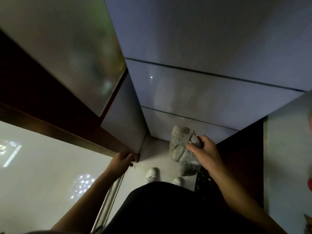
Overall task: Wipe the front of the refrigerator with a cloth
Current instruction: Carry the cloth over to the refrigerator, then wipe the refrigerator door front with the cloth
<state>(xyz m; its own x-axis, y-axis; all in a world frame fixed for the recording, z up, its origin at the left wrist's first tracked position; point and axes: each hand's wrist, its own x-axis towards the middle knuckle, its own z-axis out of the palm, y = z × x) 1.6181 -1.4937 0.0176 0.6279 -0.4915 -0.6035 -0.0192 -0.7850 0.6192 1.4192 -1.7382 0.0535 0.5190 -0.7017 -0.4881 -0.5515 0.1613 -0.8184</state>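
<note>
The refrigerator (pixel 211 48) fills the upper middle and right, its pale grey-blue glossy front split by two dark horizontal seams into doors and drawers. My right hand (pixel 205 154) grips a bunched grey cloth (pixel 183 151), which hangs just in front of the lowest drawer, near the floor end. I cannot tell whether the cloth touches the front. My left hand (pixel 124 157) hangs low at the left with fingers loosely curled, beside the fridge's lower left corner, holding nothing.
A frosted glass panel (pixel 67 48) in a dark wood frame stands to the left of the fridge. Below is a pale glossy floor (pixel 42 174) with light reflections. My white shoes (pixel 152 174) stand close to the fridge base. A pale wall (pixel 287 157) closes the right side.
</note>
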